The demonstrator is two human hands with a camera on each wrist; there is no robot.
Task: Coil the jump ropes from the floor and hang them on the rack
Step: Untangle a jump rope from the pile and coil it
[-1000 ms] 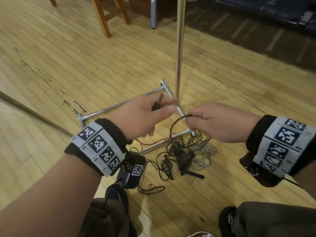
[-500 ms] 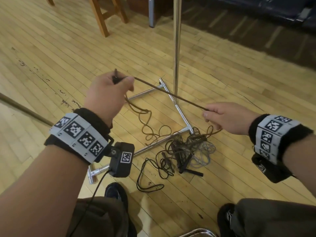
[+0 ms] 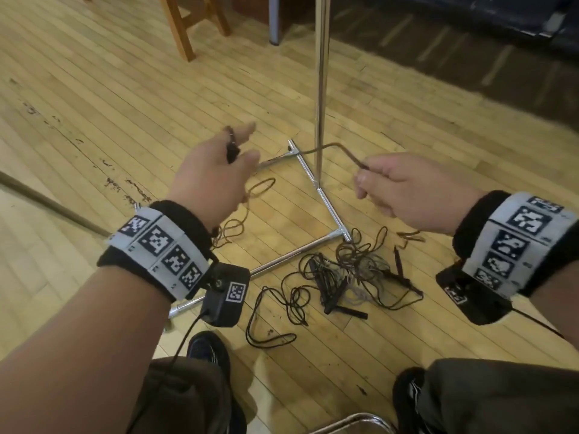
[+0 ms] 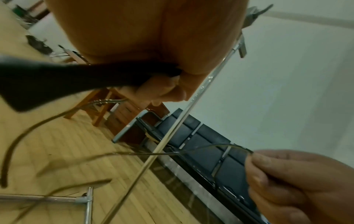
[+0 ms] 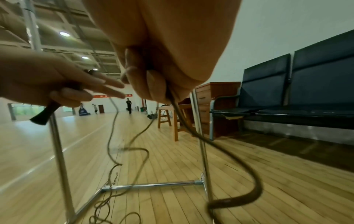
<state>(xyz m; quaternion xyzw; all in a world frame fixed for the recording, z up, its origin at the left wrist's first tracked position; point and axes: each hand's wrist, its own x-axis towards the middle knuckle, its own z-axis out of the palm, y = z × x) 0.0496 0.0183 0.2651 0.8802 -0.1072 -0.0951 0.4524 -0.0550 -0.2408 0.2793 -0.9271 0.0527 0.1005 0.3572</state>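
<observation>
My left hand point(image 3: 241, 145) holds the black handle point(image 3: 232, 148) of a brown jump rope, some fingers stretched out past it. My right hand point(image 3: 363, 180) pinches the same brown rope point(image 3: 329, 146), which arcs slack between the hands in front of the chrome rack pole point(image 3: 321, 89). More of the rope hangs in loops point(image 3: 260, 186) under the left hand. A tangled pile of dark jump ropes point(image 3: 344, 270) lies on the floor by the rack's base bar point(image 3: 326, 198). In the left wrist view the handle point(image 4: 57, 78) crosses my palm. In the right wrist view the rope point(image 5: 191, 131) drops from my fingers.
The floor is light wooden boards. A wooden stool point(image 3: 188, 23) stands at the back, with dark bench seats point(image 5: 296, 91) along the wall on the right. My shoes point(image 3: 206, 349) are close to the pile. A curved chrome tube point(image 3: 354, 421) shows at the bottom edge.
The hands have come closer together, so the rope that was pulled taut between them now sags in an arc. The left hand moved right and spread some fingers.
</observation>
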